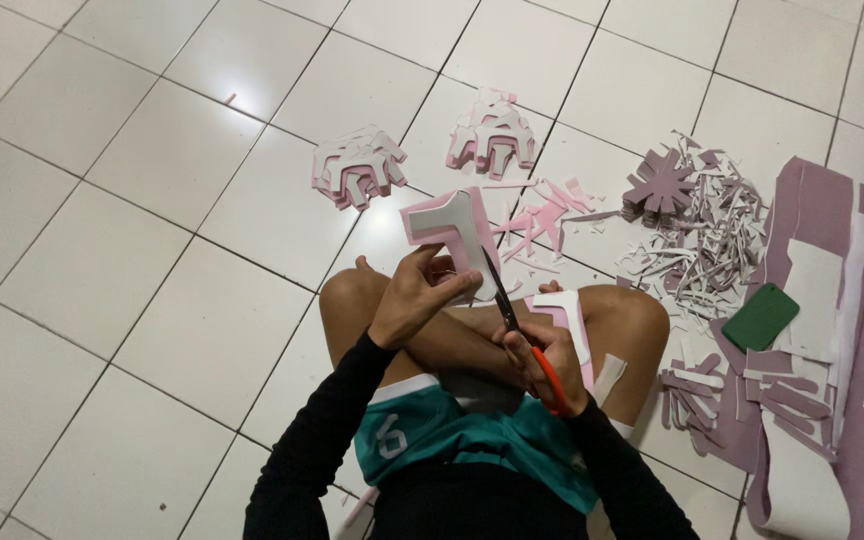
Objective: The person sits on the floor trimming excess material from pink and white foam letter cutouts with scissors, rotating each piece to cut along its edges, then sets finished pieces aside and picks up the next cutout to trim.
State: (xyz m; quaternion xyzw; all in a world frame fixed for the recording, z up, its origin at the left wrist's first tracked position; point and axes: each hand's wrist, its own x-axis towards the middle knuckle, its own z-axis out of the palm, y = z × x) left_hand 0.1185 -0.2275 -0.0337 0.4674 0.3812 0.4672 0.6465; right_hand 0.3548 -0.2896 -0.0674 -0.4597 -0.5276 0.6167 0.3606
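My left grip [414,297] has the foam cutout [452,238] ahead of my knees, scissors [522,335] to its right, two cutout stacks [357,165] beyond, scraps [702,250] far right.

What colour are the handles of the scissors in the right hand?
Orange handles on the dark-bladed scissors, in the right hand; head view.

Floor [102,250]: glossy white square tiles w/ dark grout lines. Flat foam cut-out piece [452,235]: white face, pink edge band. Scissors [527,345]: dark blades, orange handle. Two stacks of cut foam shapes [357,165] and [492,130]: pink and white. Star-shaped foam stack [660,185]: mauve. Scrap strips [702,250]: white and mauve mix. Rounded flat rectangular object [760,316]: solid green. Sleeves [322,440]: black. Shorts [452,430]: teal w/ white trim.
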